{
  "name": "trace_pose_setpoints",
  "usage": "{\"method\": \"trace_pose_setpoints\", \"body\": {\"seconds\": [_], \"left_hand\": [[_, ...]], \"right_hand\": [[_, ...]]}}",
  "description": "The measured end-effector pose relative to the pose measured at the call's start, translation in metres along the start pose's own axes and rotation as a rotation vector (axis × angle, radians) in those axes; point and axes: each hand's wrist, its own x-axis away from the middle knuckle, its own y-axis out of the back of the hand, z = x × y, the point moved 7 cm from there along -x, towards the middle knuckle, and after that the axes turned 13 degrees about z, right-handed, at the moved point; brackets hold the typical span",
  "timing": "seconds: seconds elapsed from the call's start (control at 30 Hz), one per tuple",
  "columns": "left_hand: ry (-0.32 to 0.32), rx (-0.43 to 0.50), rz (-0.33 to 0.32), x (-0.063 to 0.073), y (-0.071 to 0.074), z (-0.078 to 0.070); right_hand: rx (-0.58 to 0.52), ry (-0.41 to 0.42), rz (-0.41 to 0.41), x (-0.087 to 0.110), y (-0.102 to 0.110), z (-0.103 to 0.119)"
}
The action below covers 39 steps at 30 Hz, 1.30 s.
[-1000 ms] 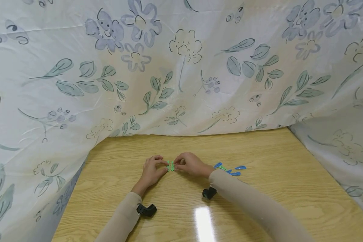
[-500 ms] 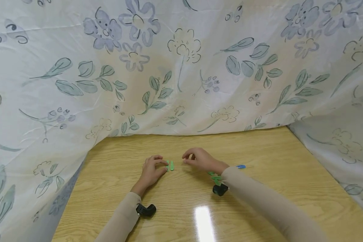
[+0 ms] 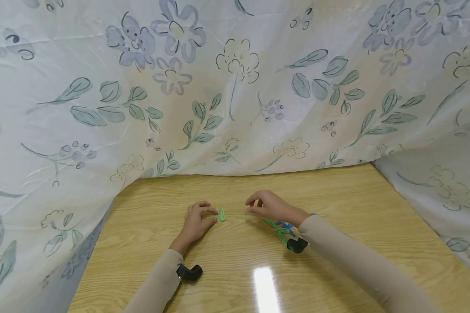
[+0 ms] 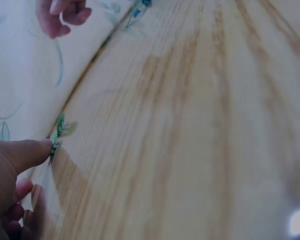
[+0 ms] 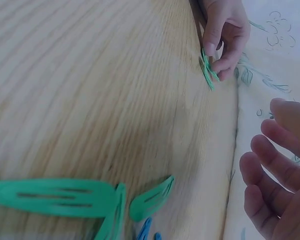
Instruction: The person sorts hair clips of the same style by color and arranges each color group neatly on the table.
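Note:
Two green snap hair clips stand side by side on the wooden table [image 3: 227, 252]. My left hand [image 3: 196, 221] pinches the left green hair clip [image 3: 217, 215] by its ends, between thumb and forefinger. Just right of it lies the second green hair clip [image 3: 222, 214], apart from my fingers. My right hand [image 3: 274, 206] hovers above the table farther right, fingers loosely bent and holding nothing. Below its wrist is a loose pile with green clips [image 3: 281, 230] and blue clips [image 3: 286, 225], partly hidden by the forearm. Large in the right wrist view is a green clip [image 5: 65, 196] from this pile.
A floral cloth [image 3: 235, 108] hangs behind the table and along both sides. Black wrist cameras [image 3: 189, 272] are strapped to both sleeves. One blue clip [image 3: 314, 214] peeks out behind the right forearm. Light glares off the table's front.
My right hand has left the second green clip and moved right, up to the pile. Its forearm uncovers green clips and hides some blue ones. My left hand stays in place.

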Motion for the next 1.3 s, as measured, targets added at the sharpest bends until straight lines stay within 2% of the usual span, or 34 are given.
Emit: {"method": "trace_pose_setpoints", "body": {"seconds": [0.13, 0.6, 0.8, 1.0, 1.3], "left_hand": [[0.005, 0.003, 0.007, 0.000, -0.001, 0.000], [-0.007, -0.005, -0.006, 0.005, -0.003, -0.002], [-0.004, 0.000, -0.018, 0.009, -0.005, -0.003], [-0.002, -0.004, -0.015, 0.009, -0.006, -0.003], [-0.005, -0.007, -0.015, 0.009, -0.006, -0.002]], "right_hand": [[0.022, -0.004, 0.011, 0.009, 0.000, -0.003], [-0.019, 0.013, 0.041, 0.041, -0.006, -0.027], [0.005, -0.023, 0.064, 0.051, -0.011, -0.037], [-0.011, -0.027, 0.073, 0.058, -0.012, -0.043], [0.064, -0.021, 0.068, 0.062, -0.013, -0.046]]}}
